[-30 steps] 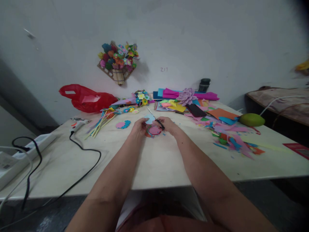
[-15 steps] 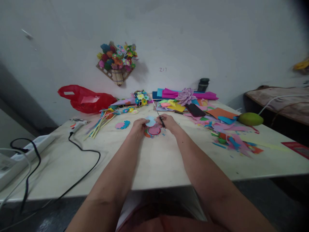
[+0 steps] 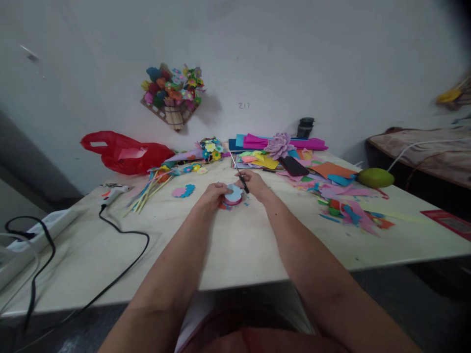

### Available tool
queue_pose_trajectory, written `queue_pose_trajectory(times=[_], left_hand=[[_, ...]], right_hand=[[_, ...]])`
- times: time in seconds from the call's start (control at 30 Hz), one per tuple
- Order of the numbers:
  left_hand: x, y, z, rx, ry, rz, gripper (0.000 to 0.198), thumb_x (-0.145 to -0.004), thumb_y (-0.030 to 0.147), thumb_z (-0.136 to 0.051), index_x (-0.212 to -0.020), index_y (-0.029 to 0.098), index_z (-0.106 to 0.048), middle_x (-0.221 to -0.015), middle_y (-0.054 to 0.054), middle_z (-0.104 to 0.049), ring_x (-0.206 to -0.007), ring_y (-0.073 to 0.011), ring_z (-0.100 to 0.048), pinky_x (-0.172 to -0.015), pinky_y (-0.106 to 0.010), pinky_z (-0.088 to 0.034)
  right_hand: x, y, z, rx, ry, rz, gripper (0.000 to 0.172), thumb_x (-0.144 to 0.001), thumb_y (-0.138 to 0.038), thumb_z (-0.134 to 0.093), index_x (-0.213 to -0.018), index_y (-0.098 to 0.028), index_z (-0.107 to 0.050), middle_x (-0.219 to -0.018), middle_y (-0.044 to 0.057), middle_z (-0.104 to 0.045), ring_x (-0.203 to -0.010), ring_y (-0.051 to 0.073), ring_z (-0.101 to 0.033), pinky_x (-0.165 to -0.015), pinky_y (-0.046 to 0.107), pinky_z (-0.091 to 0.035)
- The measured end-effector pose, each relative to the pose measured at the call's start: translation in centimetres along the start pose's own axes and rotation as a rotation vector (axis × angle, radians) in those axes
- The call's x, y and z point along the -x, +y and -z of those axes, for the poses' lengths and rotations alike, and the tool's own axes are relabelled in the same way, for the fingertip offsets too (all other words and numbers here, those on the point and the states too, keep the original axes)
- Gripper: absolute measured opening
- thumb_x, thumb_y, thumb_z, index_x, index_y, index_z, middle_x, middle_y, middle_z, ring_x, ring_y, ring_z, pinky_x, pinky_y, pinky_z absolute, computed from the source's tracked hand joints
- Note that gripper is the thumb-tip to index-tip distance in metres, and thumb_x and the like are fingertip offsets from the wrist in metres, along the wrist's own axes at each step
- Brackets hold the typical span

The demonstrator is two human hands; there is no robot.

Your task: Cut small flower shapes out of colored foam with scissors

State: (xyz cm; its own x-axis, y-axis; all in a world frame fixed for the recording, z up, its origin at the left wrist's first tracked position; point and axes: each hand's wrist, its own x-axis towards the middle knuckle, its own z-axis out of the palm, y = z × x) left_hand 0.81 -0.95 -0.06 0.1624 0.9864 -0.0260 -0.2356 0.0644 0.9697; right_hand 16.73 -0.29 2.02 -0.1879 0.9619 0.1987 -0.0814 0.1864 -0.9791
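Observation:
Pinched in my left hand [image 3: 214, 195] is a light blue paper piece [image 3: 234, 192] with a scalloped edge. My right hand [image 3: 253, 184] grips black-handled scissors [image 3: 242, 180], their thin blades pointing up and away toward the wall. The blades are apart from the paper. Just below the blue piece, pink and red round pieces [image 3: 234, 202] lie on the table among tiny scraps, partly covered by it. To the left rest a pink and a blue scalloped disc [image 3: 184, 191], overlapping.
A glue gun [image 3: 114, 193] with a black cord and a power strip [image 3: 40, 230] lie at left. Behind are a red plastic bag [image 3: 128, 154] and paper flowers [image 3: 211, 148]. Coloured sheets [image 3: 333, 170], a phone [image 3: 293, 166], scraps [image 3: 353, 211] and a green mango-like fruit [image 3: 375, 177] sit at right.
The blue piece has lowered over the pink round piece, hiding more of it. The scissors have shifted off the paper, blades now tilted up to the left. The whole view has moved slightly.

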Motion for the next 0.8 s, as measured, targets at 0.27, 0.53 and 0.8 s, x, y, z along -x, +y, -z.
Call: queue_pose_trajectory(times=[0.27, 0.53, 0.8], left_hand=[[-0.2, -0.2, 0.3, 0.003, -0.002, 0.006, 0.015, -0.049, 0.01, -0.071, -0.058, 0.01, -0.059, -0.049, -0.004, -0.058, -0.043, -0.013, -0.054, -0.044, -0.025, -0.046], [0.0, 0.3, -0.2, 0.114, 0.082, -0.06, 0.014, -0.049, 0.007, -0.07, -0.057, 0.009, -0.058, -0.05, -0.004, -0.058, -0.045, -0.012, -0.055, -0.048, -0.023, -0.046], [0.2, 0.7, -0.4, 0.183, 0.137, -0.09, 0.017, -0.051, 0.007, -0.069, -0.067, 0.008, -0.063, -0.06, -0.005, -0.062, -0.05, -0.012, -0.057, -0.052, -0.024, -0.049]], right_hand=[[0.0, -0.1, -0.1, -0.002, 0.022, -0.043, 0.027, -0.059, -0.005, -0.06, -0.084, -0.015, -0.055, -0.054, -0.006, -0.056, -0.043, 0.007, -0.049, -0.046, 0.019, -0.039], [0.0, -0.1, -0.6, -0.048, 0.084, -0.084, 0.026, -0.06, -0.004, -0.062, -0.083, -0.015, -0.055, -0.051, -0.007, -0.054, -0.041, 0.007, -0.05, -0.042, 0.018, -0.038], [0.2, -0.1, -1.7, -0.027, 0.128, -0.118, 0.025, -0.06, -0.006, -0.063, -0.083, -0.015, -0.056, -0.051, -0.006, -0.055, -0.041, 0.006, -0.049, -0.043, 0.018, -0.037]])
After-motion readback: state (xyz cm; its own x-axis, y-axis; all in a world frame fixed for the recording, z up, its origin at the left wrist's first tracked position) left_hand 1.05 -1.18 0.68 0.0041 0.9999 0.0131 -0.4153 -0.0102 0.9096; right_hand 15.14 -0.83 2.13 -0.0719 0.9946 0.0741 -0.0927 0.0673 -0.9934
